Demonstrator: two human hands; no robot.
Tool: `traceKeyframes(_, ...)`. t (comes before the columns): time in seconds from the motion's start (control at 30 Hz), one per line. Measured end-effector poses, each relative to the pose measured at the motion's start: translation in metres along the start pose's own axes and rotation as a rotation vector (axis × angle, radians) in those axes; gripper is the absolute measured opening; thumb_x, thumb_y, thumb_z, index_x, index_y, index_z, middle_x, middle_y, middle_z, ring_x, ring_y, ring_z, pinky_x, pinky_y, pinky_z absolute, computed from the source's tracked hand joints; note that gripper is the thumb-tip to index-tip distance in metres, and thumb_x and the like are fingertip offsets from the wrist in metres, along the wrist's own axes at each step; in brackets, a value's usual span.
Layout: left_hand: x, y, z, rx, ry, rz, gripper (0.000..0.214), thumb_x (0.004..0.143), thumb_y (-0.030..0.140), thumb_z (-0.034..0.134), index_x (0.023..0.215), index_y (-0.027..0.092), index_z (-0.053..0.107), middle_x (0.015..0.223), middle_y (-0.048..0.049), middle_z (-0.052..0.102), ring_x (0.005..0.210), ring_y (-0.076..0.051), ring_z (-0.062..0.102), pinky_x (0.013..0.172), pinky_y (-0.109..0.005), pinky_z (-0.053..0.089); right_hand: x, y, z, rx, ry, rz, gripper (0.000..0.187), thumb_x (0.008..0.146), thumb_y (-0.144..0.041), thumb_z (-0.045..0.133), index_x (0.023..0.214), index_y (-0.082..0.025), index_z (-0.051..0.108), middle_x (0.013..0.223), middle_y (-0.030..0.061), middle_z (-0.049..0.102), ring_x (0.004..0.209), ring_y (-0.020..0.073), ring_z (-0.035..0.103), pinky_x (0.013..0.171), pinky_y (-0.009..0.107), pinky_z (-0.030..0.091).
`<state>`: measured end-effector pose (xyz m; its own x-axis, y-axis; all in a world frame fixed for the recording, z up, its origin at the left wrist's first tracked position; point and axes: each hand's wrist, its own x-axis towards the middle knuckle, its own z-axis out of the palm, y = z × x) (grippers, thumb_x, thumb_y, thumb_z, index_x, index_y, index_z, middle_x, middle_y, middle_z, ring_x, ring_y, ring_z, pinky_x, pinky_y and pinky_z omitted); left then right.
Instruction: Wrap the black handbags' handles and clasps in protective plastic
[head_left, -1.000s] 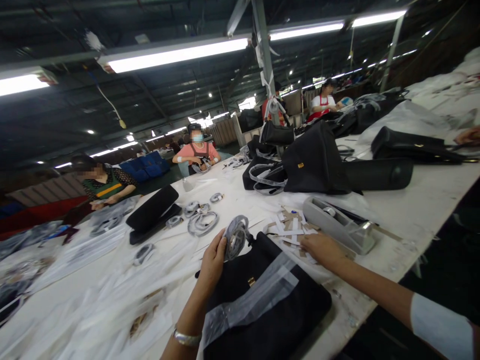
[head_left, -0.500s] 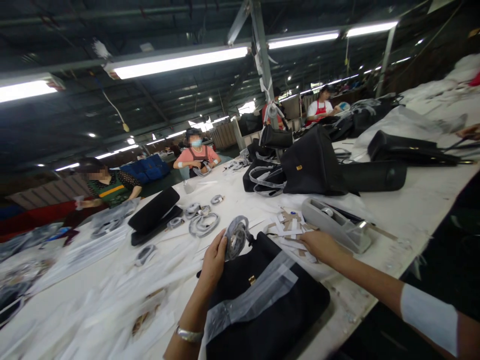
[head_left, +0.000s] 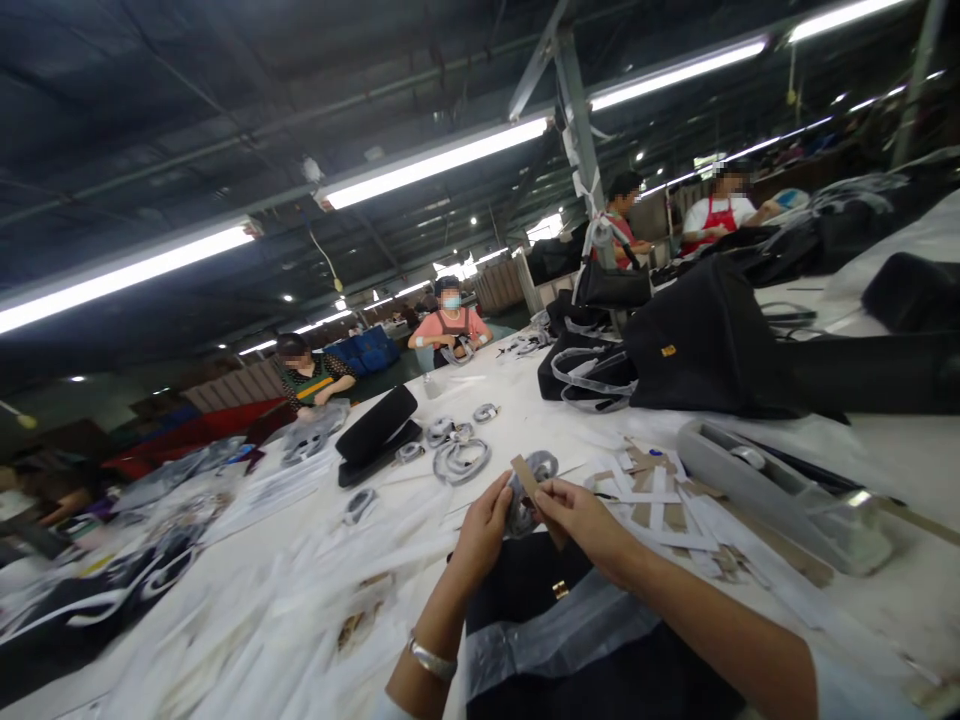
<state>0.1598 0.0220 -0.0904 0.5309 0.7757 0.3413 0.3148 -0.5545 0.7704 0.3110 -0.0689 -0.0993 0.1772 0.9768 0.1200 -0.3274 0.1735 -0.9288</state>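
Observation:
My left hand [head_left: 480, 528] is closed on a coiled strap [head_left: 546, 464] wrapped in clear grey plastic. Between the fingertips of my right hand [head_left: 592, 522] is a brown paper strip [head_left: 523, 477], held up against the coil; whether it is fixed there I cannot tell. Under both hands lies a black handbag [head_left: 499, 592] with a gold clasp [head_left: 559, 590] and a plastic band [head_left: 540, 645] across its front. To the right is a loose pile of white and brown paper strips [head_left: 656, 488]. My forearms cover part of the bag.
A grey tape dispenser [head_left: 772, 500] stands right of the strips. Black bags [head_left: 697, 340] fill the back right. Several wrapped coils [head_left: 461, 460] and a black case [head_left: 379, 435] lie ahead. Plastic sheets [head_left: 285, 600] cover the left. Co-workers [head_left: 451, 325] sit across the table.
My right hand has come from the strip pile to the coil, bringing a brown paper strip. My left hand keeps hold of the coil. The view has turned left.

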Motion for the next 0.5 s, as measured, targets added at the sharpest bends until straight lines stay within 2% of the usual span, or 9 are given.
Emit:
traceKeyframes(0.2,-0.013,0.006,0.001,0.137,0.049,0.033,0.04,0.098,0.035,0.042,0.132,0.021,0.059,0.134,-0.0086,0.062,0.126,-0.026,0.055,0.111,-0.045,0.039,0.003,0.0,0.01,0.241,0.011,0.07,0.035,0.066,-0.049,0.084,0.082,-0.019,0.074,0.082,0.0014,0.069,0.081,0.015,0.062,0.08,0.026,0.05)
traceKeyframes(0.3,-0.017,0.011,0.004,0.214,0.068,0.064,0.039,0.1,0.031,0.039,0.133,0.023,0.057,0.128,-0.0095,0.064,0.119,-0.025,0.058,0.106,-0.044,0.043,0.003,0.001,0.012,0.267,0.009,0.104,0.038,0.064,-0.046,0.086,0.089,-0.019,0.076,0.084,0.0028,0.072,0.082,0.0163,0.064,0.079,0.027,0.051)
traceKeyframes(0.5,-0.019,0.02,0.007,0.275,0.031,0.15,0.035,0.1,0.026,0.038,0.126,0.025,0.062,0.117,-0.0084,0.065,0.108,-0.023,0.062,0.095,-0.037,0.05,0.005,0.008,0.01,0.228,0.052,0.119,0.042,0.061,-0.044,0.088,0.094,-0.018,0.079,0.09,0.0062,0.075,0.091,0.0216,0.067,0.092,0.035,0.05)
